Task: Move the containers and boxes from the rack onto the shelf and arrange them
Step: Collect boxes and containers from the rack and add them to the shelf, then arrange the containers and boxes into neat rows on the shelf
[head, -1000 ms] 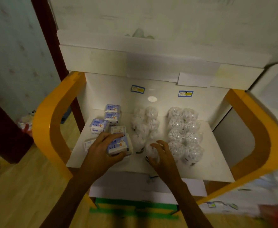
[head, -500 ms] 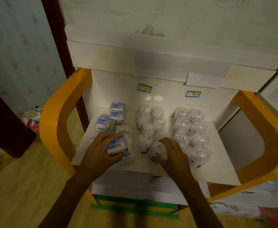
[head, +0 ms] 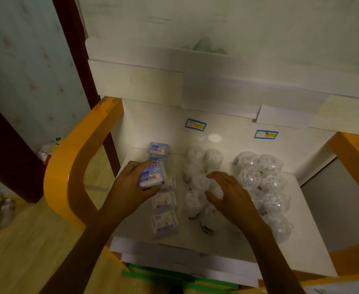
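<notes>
The white shelf (head: 310, 257) sits between two orange side rails (head: 68, 172) and serves as the reference surface.

The left hand (head: 129, 187) grips a blue-and-white box (head: 153, 176) at the left part of the shelf, fingers over its top and thumb under its near edge. Two more boxes of the same kind (head: 158, 152) stand behind it, toward the back wall of the shelf. Two flatter packs (head: 164, 211) lie in front of it, toward the shelf's near edge.

The right hand (head: 231, 198) hovers over the middle of the shelf with fingers spread and loosely bent, holding nothing, above a cluster of white round containers (head: 195, 200). Whether its fingertips touch them cannot be told.

A second group of clear round containers (head: 265, 179) occupies the right part of the shelf, in two rows running front to back.

Two blue-edged labels (head: 195, 124) are fixed to the back wall of the shelf.
</notes>
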A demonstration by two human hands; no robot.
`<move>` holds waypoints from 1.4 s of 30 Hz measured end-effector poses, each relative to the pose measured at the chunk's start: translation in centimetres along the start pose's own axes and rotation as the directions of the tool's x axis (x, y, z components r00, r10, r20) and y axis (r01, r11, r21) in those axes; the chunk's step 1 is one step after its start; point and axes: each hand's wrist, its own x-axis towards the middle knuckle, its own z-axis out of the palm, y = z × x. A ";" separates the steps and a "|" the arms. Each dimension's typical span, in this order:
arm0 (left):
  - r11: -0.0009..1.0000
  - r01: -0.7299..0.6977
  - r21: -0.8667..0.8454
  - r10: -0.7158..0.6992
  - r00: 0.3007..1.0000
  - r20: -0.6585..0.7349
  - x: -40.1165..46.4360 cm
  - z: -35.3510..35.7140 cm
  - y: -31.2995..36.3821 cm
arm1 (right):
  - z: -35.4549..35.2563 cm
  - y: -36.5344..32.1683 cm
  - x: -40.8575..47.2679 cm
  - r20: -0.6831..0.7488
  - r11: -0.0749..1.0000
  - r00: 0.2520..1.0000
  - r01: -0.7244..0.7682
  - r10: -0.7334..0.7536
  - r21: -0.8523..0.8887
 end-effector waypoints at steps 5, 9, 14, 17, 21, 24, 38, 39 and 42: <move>0.997 0.064 0.044 -0.065 0.998 0.024 4.4 1.2 -1.5 | 1.2 0.9 3.0 -0.028 0.997 1.000 0.014 -0.011 0.078; 0.991 0.135 0.016 -0.136 0.989 0.052 7.1 2.9 -2.8 | 1.8 1.5 4.6 -0.023 0.994 1.000 0.022 -0.019 0.110; 0.988 0.146 0.050 -0.151 0.978 0.142 9.1 4.5 -4.0 | 1.9 2.0 5.5 -0.007 0.994 1.000 0.005 -0.004 0.114; 0.990 0.118 0.073 -0.130 0.974 0.184 9.6 4.5 -4.3 | 2.1 2.0 5.7 -0.002 0.994 1.000 -0.025 0.025 0.108; 0.984 0.035 0.174 -0.078 0.966 0.247 9.8 3.5 -4.1 | 2.5 1.3 5.6 -0.031 0.995 0.999 -0.024 0.027 0.092; 0.974 -0.028 0.223 -0.030 0.967 0.254 9.1 2.3 -4.0 | 2.8 0.2 5.8 -0.042 0.994 0.998 -0.031 0.035 0.107; 0.938 -0.301 0.174 0.263 0.941 0.212 2.4 0.0 -3.0 | 3.2 -3.4 1.9 -0.124 0.991 0.985 -0.116 0.123 0.060; 0.936 -0.312 0.161 0.276 0.937 0.213 1.9 0.3 -2.7 | 3.0 -3.5 1.2 -0.134 0.991 0.982 -0.128 0.133 0.049; 0.931 -0.346 0.116 0.308 0.916 0.257 0.5 1.6 -1.5 | 2.4 -3.5 -1.2 -0.158 0.986 0.975 -0.164 0.158 -0.025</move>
